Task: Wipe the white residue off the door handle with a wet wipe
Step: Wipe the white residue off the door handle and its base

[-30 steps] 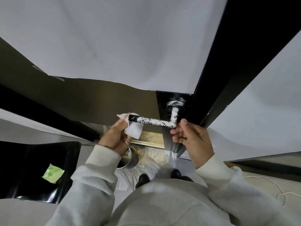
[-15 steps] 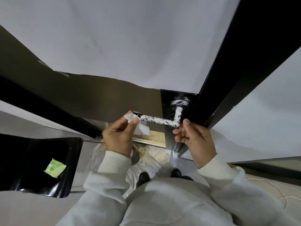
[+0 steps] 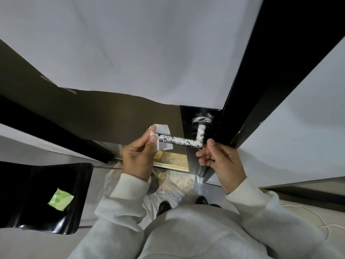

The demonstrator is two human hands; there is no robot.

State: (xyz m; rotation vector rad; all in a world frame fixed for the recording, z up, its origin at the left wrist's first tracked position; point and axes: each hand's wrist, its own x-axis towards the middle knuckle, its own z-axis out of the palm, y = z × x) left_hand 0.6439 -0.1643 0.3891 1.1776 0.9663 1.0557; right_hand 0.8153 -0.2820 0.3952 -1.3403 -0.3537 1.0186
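A black lever door handle (image 3: pixel 183 142), coated in white residue, sticks out from a black door (image 3: pixel 188 116); its round rose (image 3: pixel 202 120) is also smeared white. My left hand (image 3: pixel 139 157) pinches a white wet wipe (image 3: pixel 162 130) wrapped around the handle's free left tip. My right hand (image 3: pixel 221 161) hovers just below the handle's bend with loosely curled fingers, the index finger raised near the corner, holding nothing.
A black chair seat (image 3: pixel 37 197) with a green wipe packet (image 3: pixel 60 199) stands at lower left. Clear plastic sheeting (image 3: pixel 179 186) and a metal bowl (image 3: pixel 153 186) lie on the floor by my shoes. The black door frame (image 3: pixel 261 71) rises at right. A white cord (image 3: pixel 321 219) trails at far right.
My left hand has lifted and turned, bringing the wipe from under the handle's tip to fold over its end. The right hand has stayed below the bend.
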